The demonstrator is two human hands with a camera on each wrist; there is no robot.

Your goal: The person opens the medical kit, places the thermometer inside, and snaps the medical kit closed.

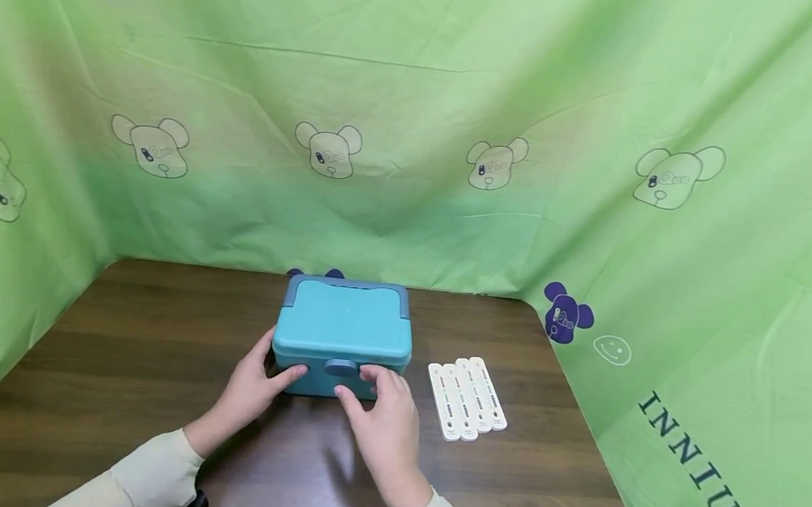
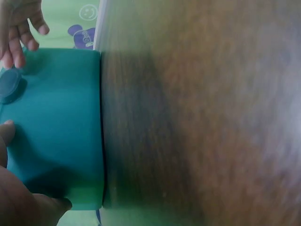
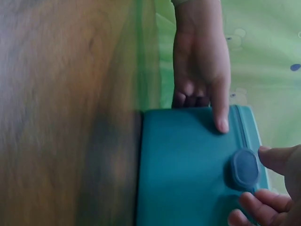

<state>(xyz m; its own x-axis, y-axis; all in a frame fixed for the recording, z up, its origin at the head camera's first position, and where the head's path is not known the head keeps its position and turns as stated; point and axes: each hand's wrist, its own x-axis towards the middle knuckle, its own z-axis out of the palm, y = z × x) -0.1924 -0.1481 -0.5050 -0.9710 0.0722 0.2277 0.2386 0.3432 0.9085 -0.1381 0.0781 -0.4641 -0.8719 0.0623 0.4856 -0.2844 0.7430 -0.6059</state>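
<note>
A teal lidded box [image 1: 344, 319] stands closed on the table, a blue handle [image 1: 405, 304] folded along its lid. On its front is an oval blue latch [image 3: 245, 168]. My left hand [image 1: 251, 384] grips the box's left front corner, thumb on the front face and fingers along the left side. Near the latch is my right hand [image 1: 386, 431], thumb and fingers spread around it with nothing pinched between them. Whether a right fingertip touches the box cannot be made out. The left fingertips are partly hidden by the box.
Several slim white sticks with printed marks, like test cassettes [image 1: 467, 401], lie side by side right of the box. The brown wooden table [image 1: 164, 332] is bordered at the back and sides by a green cloth [image 1: 407, 230] with bear prints.
</note>
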